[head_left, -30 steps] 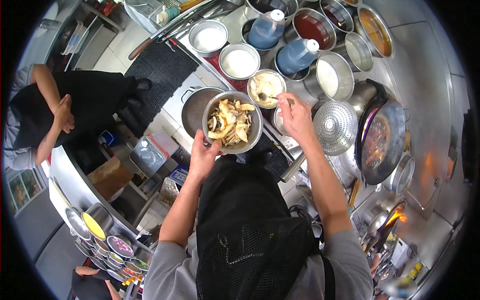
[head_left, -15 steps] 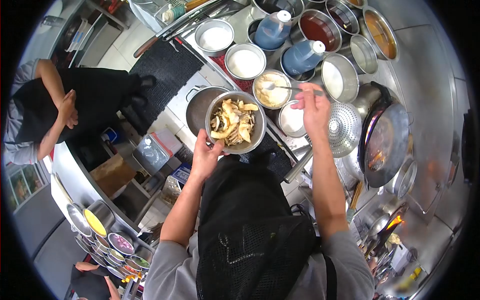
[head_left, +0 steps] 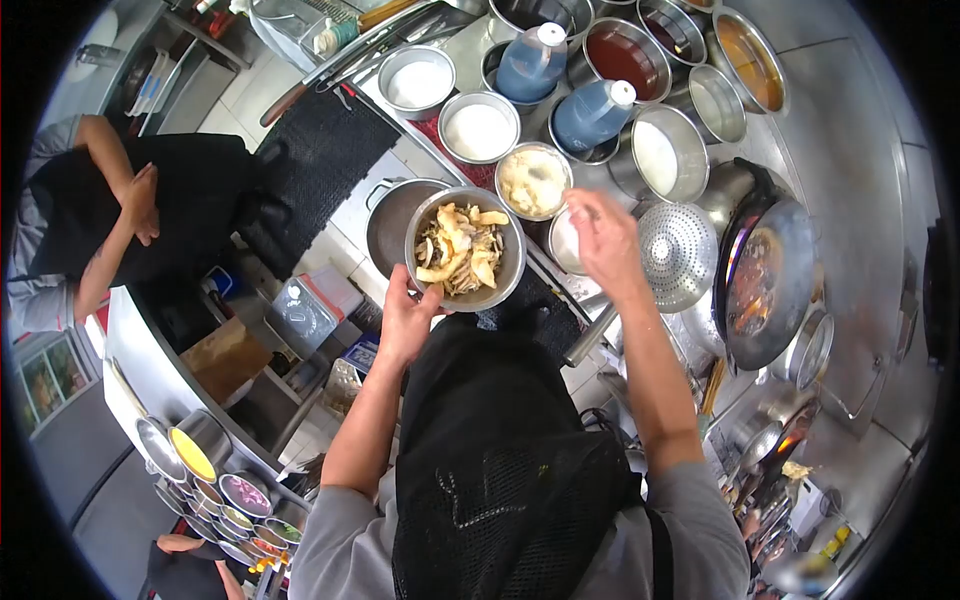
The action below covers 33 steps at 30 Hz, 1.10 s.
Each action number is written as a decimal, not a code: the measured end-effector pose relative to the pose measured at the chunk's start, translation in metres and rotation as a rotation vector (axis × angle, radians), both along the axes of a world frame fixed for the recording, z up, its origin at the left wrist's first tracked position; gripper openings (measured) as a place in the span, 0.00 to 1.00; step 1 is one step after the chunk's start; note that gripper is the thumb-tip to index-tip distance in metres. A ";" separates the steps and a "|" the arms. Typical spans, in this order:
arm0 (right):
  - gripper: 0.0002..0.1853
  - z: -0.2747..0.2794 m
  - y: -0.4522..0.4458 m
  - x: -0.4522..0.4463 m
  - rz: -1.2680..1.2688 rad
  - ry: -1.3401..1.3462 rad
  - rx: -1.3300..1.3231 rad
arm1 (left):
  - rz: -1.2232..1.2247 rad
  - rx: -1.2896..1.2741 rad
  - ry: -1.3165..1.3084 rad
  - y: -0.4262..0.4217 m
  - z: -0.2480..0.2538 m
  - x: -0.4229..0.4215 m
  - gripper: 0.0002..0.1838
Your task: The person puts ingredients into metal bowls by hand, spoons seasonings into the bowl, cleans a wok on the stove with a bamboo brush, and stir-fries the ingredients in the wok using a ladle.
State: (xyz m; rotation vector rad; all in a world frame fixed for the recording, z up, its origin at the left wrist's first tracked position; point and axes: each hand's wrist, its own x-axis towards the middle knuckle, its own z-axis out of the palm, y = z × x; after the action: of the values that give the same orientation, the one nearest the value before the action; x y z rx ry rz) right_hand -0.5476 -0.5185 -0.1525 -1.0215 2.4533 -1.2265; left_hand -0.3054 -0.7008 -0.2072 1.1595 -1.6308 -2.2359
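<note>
My left hand (head_left: 408, 318) is closed on the rim of a steel bowl (head_left: 516, 272), thumb inside the edge. In the bowl lie pale yellow strips and thin brownish shreds of food (head_left: 462, 250). My right hand (head_left: 606, 235) is over a small tin of white powder (head_left: 563, 243), partly covering it, with its fingers drawn together. Whatever those fingers hold is hidden or too small to name. Just beyond them stands a tin of beige powder (head_left: 528, 190). The spoon seen before does not show clearly now.
A larger steel pot (head_left: 385, 225) lies partly under the bowl. Two blue-filled bottles (head_left: 590, 118) and several tins stand ahead. On the right are a perforated ladle (head_left: 678, 255) and a wok (head_left: 765, 290) above flames. A person with folded arms (head_left: 135, 200) stands left.
My right hand has moved down and left, away from the spoon's earlier place in the beige powder. The spoon's handle no longer shows. The left hand still holds the bowl, nearly unmoved.
</note>
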 end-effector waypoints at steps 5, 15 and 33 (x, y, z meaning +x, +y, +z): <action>0.09 -0.040 -0.002 -0.008 0.095 0.098 -0.003 | -0.007 -0.003 0.015 0.003 0.001 0.001 0.11; 0.10 -0.009 0.006 -0.001 0.092 0.102 0.064 | 0.010 -0.011 0.003 0.000 -0.002 -0.002 0.12; 0.16 -0.016 -0.009 -0.021 -0.223 -0.169 -0.117 | 0.009 -0.005 -0.016 0.006 -0.003 0.008 0.12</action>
State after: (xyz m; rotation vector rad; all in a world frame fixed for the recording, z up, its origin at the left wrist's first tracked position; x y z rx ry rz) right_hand -0.5690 -0.5275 -0.1683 -0.6507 2.4371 -1.4745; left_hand -0.2978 -0.6953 -0.2098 1.1844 -1.6328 -2.2214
